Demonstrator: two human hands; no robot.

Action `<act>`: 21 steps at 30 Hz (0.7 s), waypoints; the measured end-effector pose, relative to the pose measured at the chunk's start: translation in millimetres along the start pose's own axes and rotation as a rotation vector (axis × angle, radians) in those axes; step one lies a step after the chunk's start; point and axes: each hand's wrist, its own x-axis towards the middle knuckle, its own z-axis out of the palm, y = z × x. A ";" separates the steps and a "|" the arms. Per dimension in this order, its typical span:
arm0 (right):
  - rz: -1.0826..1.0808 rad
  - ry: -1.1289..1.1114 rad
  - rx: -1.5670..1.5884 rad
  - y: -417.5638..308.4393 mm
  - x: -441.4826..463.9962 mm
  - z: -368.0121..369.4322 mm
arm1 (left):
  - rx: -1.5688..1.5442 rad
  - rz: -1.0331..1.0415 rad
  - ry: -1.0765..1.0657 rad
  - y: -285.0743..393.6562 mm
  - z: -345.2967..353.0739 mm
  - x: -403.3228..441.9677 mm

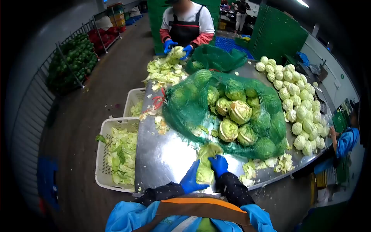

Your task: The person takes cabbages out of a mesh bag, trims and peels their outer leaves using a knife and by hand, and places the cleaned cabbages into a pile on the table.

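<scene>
At the near edge of the metal table point(154, 170), a pale green cabbage point(205, 175) is between my two blue-gloved hands. My left hand point(192, 179) cups it from the left side. My right hand point(219, 165) is closed at its upper right, where a loose outer leaf point(210, 149) folds away from the head. Some of the right fingertips are hidden. Just beyond lies a green mesh sack point(185, 120), its opening showing several untrimmed cabbages point(240, 112).
White baskets point(101, 154) of leaves stand at the left. Trimmed cabbages point(299, 104) are heaped at the right. Across the table a co-worker point(187, 27) in blue gloves handles a cabbage beside a leaf pile point(164, 71). Another person point(346, 141) stands at the right edge.
</scene>
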 end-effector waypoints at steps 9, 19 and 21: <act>-0.014 -0.093 0.802 3.3 -80.3 -48.5 | -0.705 -0.527 0.131 -13.5 -1.6 -12.1; 0.248 -0.351 1.062 7.3 -77.6 -14.4 | 0.253 -0.251 -0.042 13.3 -33.3 31.3; 0.248 -0.301 1.097 -13.0 -80.9 -39.2 | 0.085 -0.394 -0.030 9.5 -33.4 30.2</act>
